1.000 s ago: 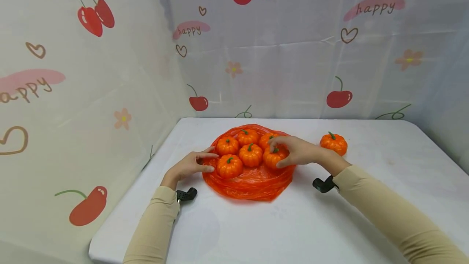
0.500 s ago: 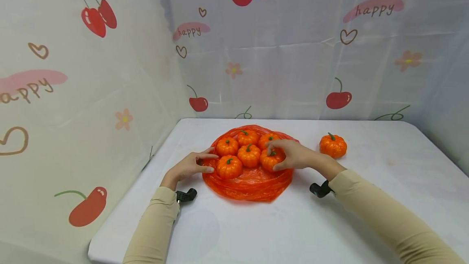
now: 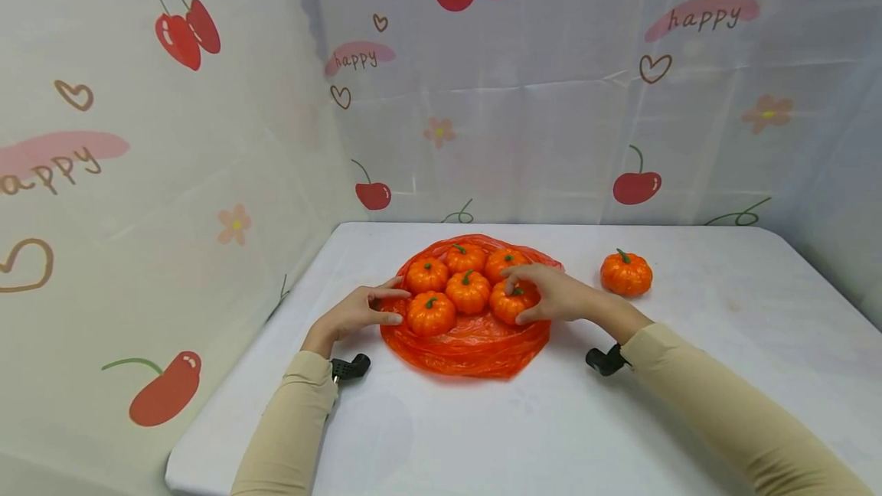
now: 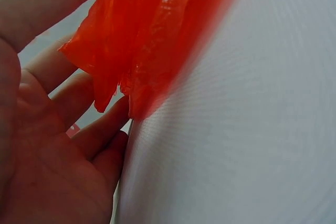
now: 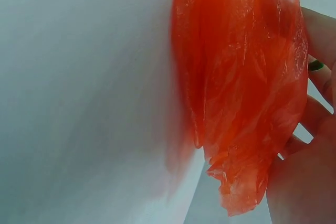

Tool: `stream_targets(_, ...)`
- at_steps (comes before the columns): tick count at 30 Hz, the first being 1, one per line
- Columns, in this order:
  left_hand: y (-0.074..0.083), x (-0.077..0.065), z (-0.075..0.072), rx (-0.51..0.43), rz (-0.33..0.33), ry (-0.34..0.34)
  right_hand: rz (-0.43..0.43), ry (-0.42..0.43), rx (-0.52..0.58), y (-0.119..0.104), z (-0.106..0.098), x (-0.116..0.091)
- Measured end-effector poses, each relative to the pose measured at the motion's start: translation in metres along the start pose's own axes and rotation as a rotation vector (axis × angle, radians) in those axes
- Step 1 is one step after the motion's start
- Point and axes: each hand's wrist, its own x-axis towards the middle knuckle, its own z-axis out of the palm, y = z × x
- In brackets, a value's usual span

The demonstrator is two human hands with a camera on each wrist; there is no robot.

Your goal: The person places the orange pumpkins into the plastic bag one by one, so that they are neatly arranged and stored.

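A thin red plastic bag (image 3: 468, 354) lies spread wide, with several small orange pumpkins with green stems sitting in it. At its right side my right hand (image 3: 563, 295) holds one pumpkin (image 3: 505, 308), thumb in front and fingers over the top. Across from it, my left hand (image 3: 353, 312) is at the bag's left edge, fingers relaxed, near the front-left pumpkin (image 3: 431, 315). In the left wrist view, the bag's crumpled edge (image 4: 152, 40) hangs beside the left fingers. From the right wrist, the bag (image 5: 241, 72) hides most of the right thumb and the held pumpkin.
A single pumpkin (image 3: 625, 274) stands outside the bag, to the right, beyond the right forearm. Everything rests on a white table (image 3: 468, 435), with cherry-printed curtains (image 3: 537, 121) behind and to the left. A black wrist camera (image 3: 606, 360) hangs below the right wrist.
The right hand and the pumpkin it holds have shifted slightly left and toward the front of the bag. My left hand has stayed in place.
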Motion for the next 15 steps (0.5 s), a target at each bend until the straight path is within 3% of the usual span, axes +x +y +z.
stream_targets(15, -0.002, 0.001, 0.000, -0.012, 0.011, -0.006, 0.017, 0.120, 0.017, 0.005, -0.018, -0.022)
